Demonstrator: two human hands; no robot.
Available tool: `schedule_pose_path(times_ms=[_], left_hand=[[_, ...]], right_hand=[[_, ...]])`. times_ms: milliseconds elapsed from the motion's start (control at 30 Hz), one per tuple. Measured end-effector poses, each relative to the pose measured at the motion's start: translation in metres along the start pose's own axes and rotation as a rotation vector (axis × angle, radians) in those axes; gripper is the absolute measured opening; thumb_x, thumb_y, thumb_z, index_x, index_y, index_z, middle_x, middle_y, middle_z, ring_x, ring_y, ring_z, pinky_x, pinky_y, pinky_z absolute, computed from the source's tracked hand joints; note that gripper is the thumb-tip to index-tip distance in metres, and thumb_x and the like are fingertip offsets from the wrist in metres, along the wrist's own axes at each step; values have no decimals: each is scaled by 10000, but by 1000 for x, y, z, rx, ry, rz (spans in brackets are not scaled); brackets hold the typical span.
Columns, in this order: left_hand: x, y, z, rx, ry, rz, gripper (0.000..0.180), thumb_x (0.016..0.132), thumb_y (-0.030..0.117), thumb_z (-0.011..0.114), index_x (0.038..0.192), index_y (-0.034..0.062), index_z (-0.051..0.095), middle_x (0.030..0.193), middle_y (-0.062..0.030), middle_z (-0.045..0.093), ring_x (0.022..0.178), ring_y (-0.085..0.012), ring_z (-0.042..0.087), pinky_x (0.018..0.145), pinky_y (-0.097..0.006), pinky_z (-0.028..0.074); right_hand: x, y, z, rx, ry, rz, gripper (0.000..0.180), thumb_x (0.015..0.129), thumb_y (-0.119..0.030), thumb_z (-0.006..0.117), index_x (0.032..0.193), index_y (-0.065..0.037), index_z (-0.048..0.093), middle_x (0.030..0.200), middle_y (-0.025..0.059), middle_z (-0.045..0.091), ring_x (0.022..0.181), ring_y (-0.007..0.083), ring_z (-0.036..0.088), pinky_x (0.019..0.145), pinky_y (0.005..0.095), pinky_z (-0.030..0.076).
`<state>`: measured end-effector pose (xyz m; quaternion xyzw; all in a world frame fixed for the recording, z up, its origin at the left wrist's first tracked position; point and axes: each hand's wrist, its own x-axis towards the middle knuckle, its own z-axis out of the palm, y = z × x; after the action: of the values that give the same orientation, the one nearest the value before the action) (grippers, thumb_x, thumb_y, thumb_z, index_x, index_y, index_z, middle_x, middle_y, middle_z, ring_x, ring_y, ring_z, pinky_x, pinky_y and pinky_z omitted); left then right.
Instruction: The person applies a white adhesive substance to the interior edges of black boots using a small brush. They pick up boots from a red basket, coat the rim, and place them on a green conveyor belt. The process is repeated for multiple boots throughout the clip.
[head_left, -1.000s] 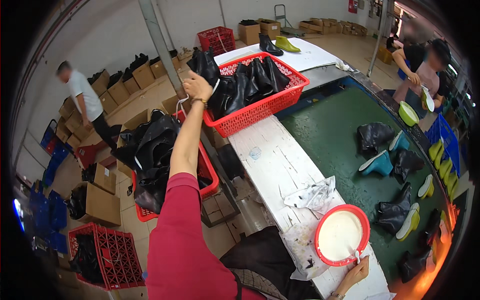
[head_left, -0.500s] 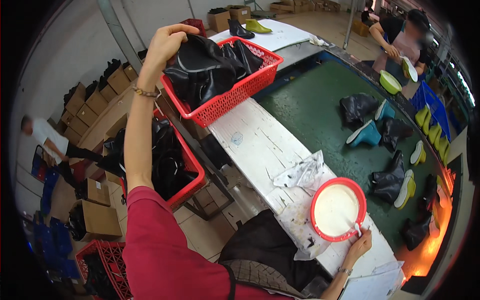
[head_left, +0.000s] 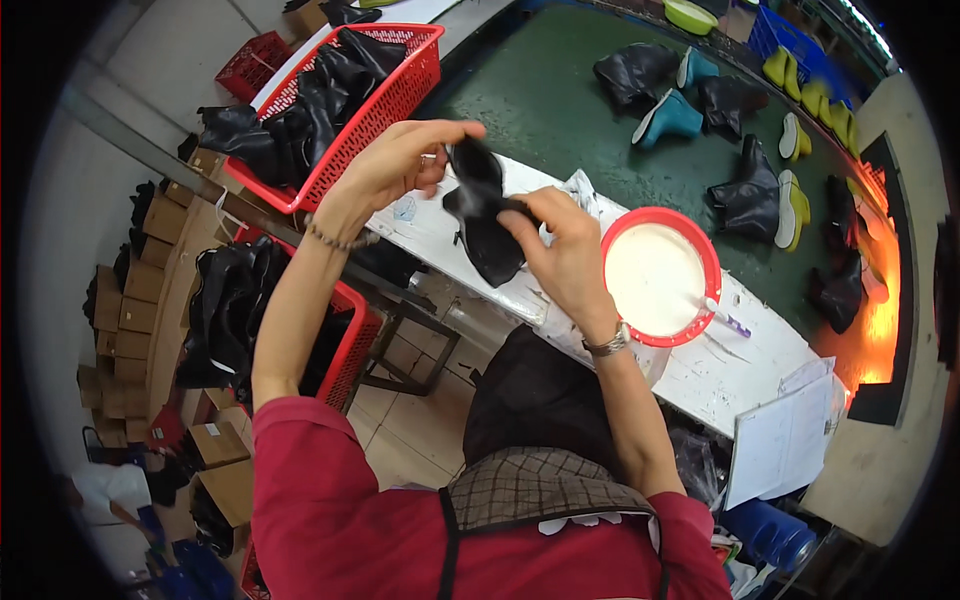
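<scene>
Over the white work board [head_left: 745, 375], a black leather boot upper [head_left: 490, 245] is held up in front of me, slightly blurred. My right hand [head_left: 565, 245] pinches its side between thumb and fingers. At its far end, the index finger of my left hand [head_left: 395, 165] meets the edge, with the other fingers curled below; the exact grip is partly hidden. Just right of my right hand stands a red-rimmed bowl [head_left: 655, 275] of creamy white liquid. A brush with a white and purple handle [head_left: 730, 318] leans over its rim.
Red baskets [head_left: 425, 75] of black uppers stand at the far left and lower left [head_left: 365, 335]. A green conveyor belt [head_left: 560, 130] carries black boots [head_left: 745, 190], teal shoe forms [head_left: 668, 118] and yellow-green ones [head_left: 790, 210] beside a glowing orange opening [head_left: 875, 335]. Papers [head_left: 780, 435] lie at the right.
My left hand has come from the far basket to above the board, with a black upper now between my hands. My right hand has left the brush at the bowl and grips the upper.
</scene>
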<state>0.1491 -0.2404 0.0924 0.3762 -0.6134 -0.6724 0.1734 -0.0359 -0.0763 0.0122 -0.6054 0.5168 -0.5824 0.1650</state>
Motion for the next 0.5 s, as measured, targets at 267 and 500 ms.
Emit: schedule_pose_path(times_ms=[267, 500], left_hand=[[-46, -78, 77, 245, -123, 421, 1203, 731, 422, 921, 1607, 9, 207, 1505, -177, 476, 1338, -241, 510, 1117, -370, 410], [-57, -103, 92, 183, -94, 49, 597, 882, 393, 802, 1249, -25, 587, 968, -81, 704, 830, -86, 629, 704, -228, 512]], right_hand=[[13, -12, -7, 751, 189, 366, 249, 1034, -218, 648, 936, 1, 717, 804, -69, 665, 700, -18, 526, 592, 178, 413], [-3, -17, -32, 691, -27, 334, 218, 1027, -196, 630, 1111, -10, 705, 1008, -13, 695, 896, 49, 595, 749, 220, 472]])
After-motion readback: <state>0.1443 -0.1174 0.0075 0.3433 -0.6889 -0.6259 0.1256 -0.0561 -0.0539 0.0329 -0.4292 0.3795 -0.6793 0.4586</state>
